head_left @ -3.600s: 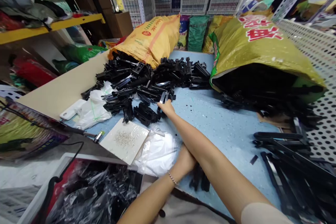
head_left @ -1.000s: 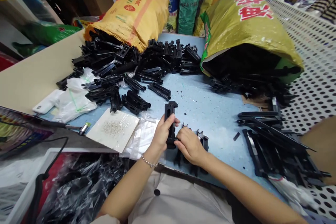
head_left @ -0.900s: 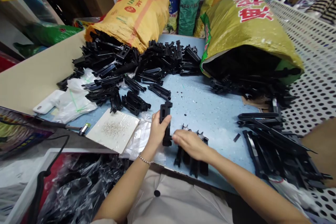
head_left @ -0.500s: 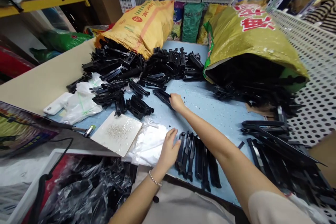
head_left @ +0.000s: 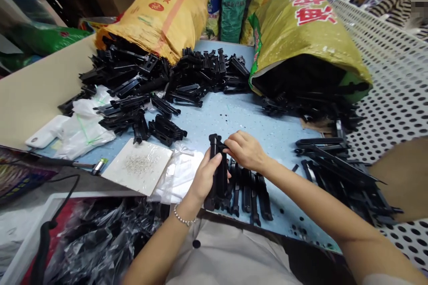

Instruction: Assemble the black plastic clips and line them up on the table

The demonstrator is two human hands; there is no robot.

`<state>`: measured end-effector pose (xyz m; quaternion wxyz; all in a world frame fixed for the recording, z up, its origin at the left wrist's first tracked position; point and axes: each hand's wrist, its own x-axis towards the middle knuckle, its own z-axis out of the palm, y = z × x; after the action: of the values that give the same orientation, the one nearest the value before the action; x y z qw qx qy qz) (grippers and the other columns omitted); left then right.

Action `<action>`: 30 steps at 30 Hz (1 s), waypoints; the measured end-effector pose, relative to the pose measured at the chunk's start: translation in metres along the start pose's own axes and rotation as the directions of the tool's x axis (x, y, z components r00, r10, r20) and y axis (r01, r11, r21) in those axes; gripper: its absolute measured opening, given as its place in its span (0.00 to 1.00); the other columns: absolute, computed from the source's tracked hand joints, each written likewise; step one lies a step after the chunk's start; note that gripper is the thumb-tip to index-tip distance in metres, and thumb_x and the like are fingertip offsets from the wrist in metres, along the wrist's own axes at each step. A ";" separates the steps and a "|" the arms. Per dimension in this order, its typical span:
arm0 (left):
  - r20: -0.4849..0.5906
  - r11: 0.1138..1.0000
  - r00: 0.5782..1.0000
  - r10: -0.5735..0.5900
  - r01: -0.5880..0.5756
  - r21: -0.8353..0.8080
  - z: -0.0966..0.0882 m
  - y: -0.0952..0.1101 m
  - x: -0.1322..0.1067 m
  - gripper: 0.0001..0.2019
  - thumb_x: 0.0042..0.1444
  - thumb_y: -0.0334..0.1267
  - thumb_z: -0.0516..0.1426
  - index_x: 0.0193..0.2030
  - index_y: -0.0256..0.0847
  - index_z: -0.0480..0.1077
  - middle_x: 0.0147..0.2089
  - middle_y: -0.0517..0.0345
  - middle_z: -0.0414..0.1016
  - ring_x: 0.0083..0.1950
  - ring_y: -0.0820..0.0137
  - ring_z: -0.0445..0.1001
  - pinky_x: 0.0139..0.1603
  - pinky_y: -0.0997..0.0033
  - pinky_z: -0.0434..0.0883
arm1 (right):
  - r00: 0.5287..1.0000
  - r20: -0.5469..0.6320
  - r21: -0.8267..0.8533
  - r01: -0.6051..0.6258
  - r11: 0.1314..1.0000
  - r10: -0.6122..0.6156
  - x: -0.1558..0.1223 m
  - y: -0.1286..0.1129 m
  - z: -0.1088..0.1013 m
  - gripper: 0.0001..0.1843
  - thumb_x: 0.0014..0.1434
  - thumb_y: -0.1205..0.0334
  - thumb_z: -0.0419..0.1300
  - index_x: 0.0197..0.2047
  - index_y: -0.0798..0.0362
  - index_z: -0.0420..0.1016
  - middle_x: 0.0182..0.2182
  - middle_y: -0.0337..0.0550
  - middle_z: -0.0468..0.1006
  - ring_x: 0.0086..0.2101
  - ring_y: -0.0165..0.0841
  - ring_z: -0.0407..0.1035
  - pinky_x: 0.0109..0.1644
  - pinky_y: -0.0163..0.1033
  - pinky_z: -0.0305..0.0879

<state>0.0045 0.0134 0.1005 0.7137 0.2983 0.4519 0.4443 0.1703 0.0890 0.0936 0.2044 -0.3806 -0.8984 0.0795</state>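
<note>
My left hand (head_left: 205, 173) is wrapped round a long black plastic part (head_left: 219, 173), held upright over the table's near edge. At the part's upper end, the fingers of my right hand (head_left: 245, 149) are closed in a pinch against it. Whether a small piece sits between those fingertips I cannot make out. Just right of the held part, a row of similar black parts (head_left: 254, 196) lies side by side on the blue tabletop (head_left: 214, 118). A white square board (head_left: 137, 164) strewn with tiny pale pieces is to the left, beside clear plastic bags (head_left: 182, 171).
An orange sack (head_left: 160, 13) and a yellow-green sack (head_left: 307, 31) spill black parts at the back. More black parts (head_left: 341, 178) are heaped on the right by a white perforated panel (head_left: 394, 75). A screwdriver-like tool (head_left: 99, 167) lies at the left edge. Below is a bin of plastic-wrapped things (head_left: 110, 240).
My right hand has come back from mid-table to the near edge with the black part. The left hand has closed round it, and the view has shifted slightly.
</note>
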 end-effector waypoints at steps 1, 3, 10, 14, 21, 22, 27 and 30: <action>-0.016 1.000 1.000 0.002 -0.002 0.008 0.001 0.000 -0.001 0.25 0.54 0.54 0.58 0.54 0.41 0.64 0.26 0.62 0.71 0.22 0.72 0.72 0.21 0.75 0.69 | 0.999 0.030 -0.001 -0.031 1.000 0.032 0.002 0.000 0.000 0.23 0.69 0.46 0.42 0.40 0.52 0.72 0.36 0.51 0.73 0.38 0.40 0.65 0.43 0.44 0.62; -0.078 0.999 0.996 0.032 -0.031 0.017 -0.002 0.001 0.002 0.24 0.54 0.52 0.58 0.54 0.42 0.65 0.25 0.64 0.69 0.22 0.72 0.72 0.20 0.76 0.68 | 0.983 0.074 0.047 -0.171 0.984 0.167 0.002 -0.006 0.002 0.25 0.70 0.47 0.39 0.38 0.52 0.71 0.34 0.48 0.73 0.36 0.37 0.66 0.40 0.41 0.61; -0.180 0.993 0.977 0.114 -0.109 0.041 -0.012 0.000 0.010 0.19 0.54 0.52 0.59 0.47 0.42 0.68 0.31 0.62 0.71 0.24 0.75 0.71 0.24 0.76 0.70 | 0.994 0.096 0.229 -0.067 0.971 0.046 -0.052 -0.063 0.021 0.21 0.69 0.47 0.44 0.37 0.52 0.70 0.31 0.46 0.73 0.33 0.36 0.67 0.39 0.40 0.61; -0.129 0.993 0.987 0.098 -0.089 0.071 -0.011 -0.014 0.013 0.21 0.55 0.51 0.58 0.52 0.44 0.65 0.32 0.62 0.71 0.25 0.74 0.72 0.26 0.75 0.70 | 0.971 0.007 0.148 -0.237 0.960 0.238 -0.081 -0.077 0.031 0.22 0.71 0.55 0.41 0.29 0.51 0.66 0.25 0.43 0.69 0.27 0.35 0.63 0.35 0.39 0.59; -0.097 0.856 0.959 0.267 -0.189 0.481 -0.047 -0.049 0.035 0.13 0.58 0.45 0.56 0.45 0.41 0.73 0.44 0.51 0.75 0.50 0.59 0.72 0.57 0.56 0.67 | 0.788 -0.158 0.123 -0.582 0.804 0.595 -0.136 -0.036 0.027 0.15 0.68 0.52 0.47 0.49 0.50 0.68 0.44 0.52 0.70 0.46 0.43 0.64 0.49 0.50 0.61; -0.110 0.828 0.949 0.295 -0.196 0.526 -0.048 -0.056 0.035 0.14 0.58 0.43 0.55 0.47 0.40 0.73 0.46 0.50 0.74 0.54 0.57 0.70 0.62 0.54 0.63 | 0.778 -0.152 0.129 -0.596 0.793 0.609 -0.137 -0.029 0.028 0.15 0.68 0.52 0.47 0.50 0.50 0.67 0.44 0.52 0.70 0.46 0.44 0.64 0.50 0.51 0.61; -0.136 0.768 0.909 0.394 -0.244 0.592 -0.029 -0.090 0.030 0.26 0.59 0.35 0.52 0.66 0.42 0.58 0.68 0.46 0.54 0.71 0.58 0.51 0.71 0.53 0.49 | 0.850 -0.175 0.086 -0.490 0.868 0.497 -0.059 -0.016 0.032 0.17 0.66 0.49 0.49 0.46 0.51 0.71 0.44 0.53 0.71 0.48 0.46 0.62 0.53 0.54 0.57; -0.062 0.727 0.895 0.441 -0.317 0.609 -0.016 -0.099 0.027 0.26 0.59 0.32 0.50 0.65 0.41 0.58 0.69 0.43 0.52 0.71 0.57 0.49 0.72 0.51 0.48 | 0.957 0.039 0.272 -0.287 0.918 0.287 0.041 -0.035 0.047 0.19 0.68 0.51 0.47 0.51 0.52 0.69 0.47 0.52 0.72 0.49 0.41 0.65 0.54 0.46 0.60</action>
<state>0.0318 -0.0038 0.0014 0.4305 0.5423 0.5653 0.4483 0.1021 0.0950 0.0743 0.2422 -0.4762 -0.8128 0.2322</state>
